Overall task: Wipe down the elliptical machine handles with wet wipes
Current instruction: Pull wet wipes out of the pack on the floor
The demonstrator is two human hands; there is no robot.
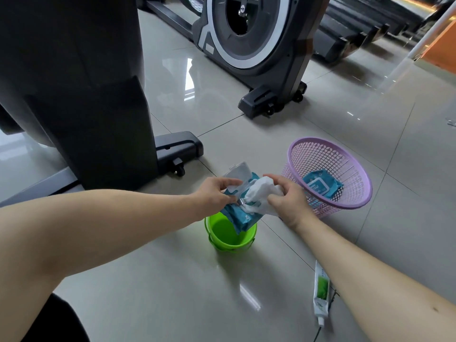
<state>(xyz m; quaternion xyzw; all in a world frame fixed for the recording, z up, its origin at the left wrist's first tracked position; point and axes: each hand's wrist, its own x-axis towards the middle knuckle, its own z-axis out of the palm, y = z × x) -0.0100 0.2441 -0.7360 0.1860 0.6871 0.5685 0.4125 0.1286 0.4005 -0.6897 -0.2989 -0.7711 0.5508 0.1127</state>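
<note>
A blue pack of wet wipes [243, 219] with its white flip lid [238, 172] open hangs above a green bucket [230, 236]. My left hand [217, 193] grips the pack at its opening. My right hand [287, 196] pinches a crumpled white wipe [261, 193] that sticks out of the pack. The dark body of an elliptical machine [81, 95] stands at the left, its foot with castors [179, 150] on the floor. Its handles are out of view.
A purple mesh basket [355, 193] to the right holds a second blue wipe pack [322, 185]. A green-and-white tube [320, 292] lies on the tiled floor near my right forearm. Another elliptical with a round flywheel housing [251, 30] stands behind. More machines line the far right.
</note>
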